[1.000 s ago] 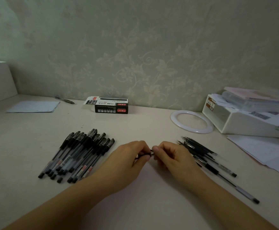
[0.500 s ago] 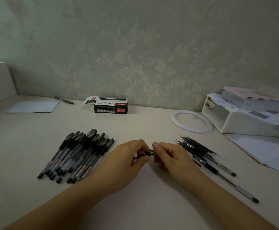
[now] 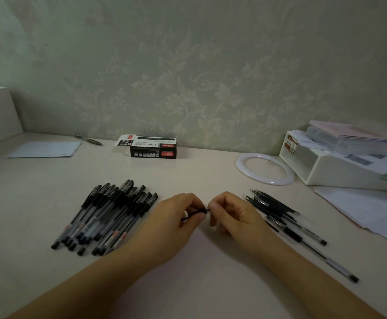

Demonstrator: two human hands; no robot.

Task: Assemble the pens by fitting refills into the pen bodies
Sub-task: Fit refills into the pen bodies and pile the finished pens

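Black pen [image 3: 196, 213] lies pinched between both hands at the desk's middle: left hand [image 3: 176, 224] curls round its barrel, right hand [image 3: 231, 215] pinches its tip. Capped pens [image 3: 106, 215] lie left, refills [image 3: 273, 207] right, on the pale desk [image 3: 188, 284] below floral wallpaper [image 3: 211, 77].

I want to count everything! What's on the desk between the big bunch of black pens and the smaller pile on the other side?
In the head view, only both hands, left hand and right hand, pinching one thin black pen part.
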